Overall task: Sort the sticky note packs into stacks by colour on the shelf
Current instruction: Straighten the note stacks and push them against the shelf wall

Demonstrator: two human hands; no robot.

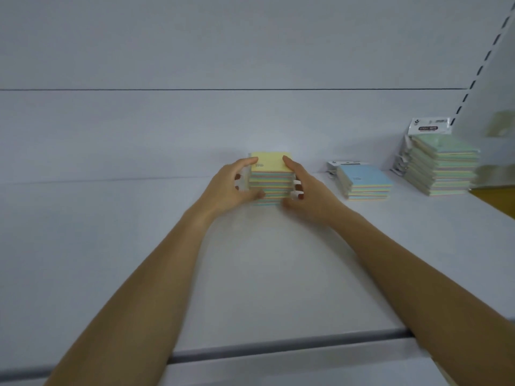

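White shelf (278,260), white back panel behind it. Three stacks of sticky note packs on the shelf, in a row from centre frame to the right edge.

Yellow-topped stack (271,178), centre frame: left hand (234,188) pressed on its left side, right hand (305,190) on its right side, fingers curled round the front corners, forefingers reaching up to the top pack. Both hands clamped on this stack from opposite sides. Pack count here unclear; fingers cover part of the edges.

Blue-topped stack (365,183), right of centre, just beside the right hand but apart from it. About four packs, low. White header cards poke out at its back.

Green-topped stack (443,165), far right, tallest of the three, roughly eight packs, slightly fanned. A printed white header card (429,126) stands up behind it.

Slotted shelf upright (479,68) runs diagonally in upper right. Blurred greenish shapes at the right edge; cannot tell what they are. Grey shelf front rail (278,349) crosses lower frame beneath both forearms.
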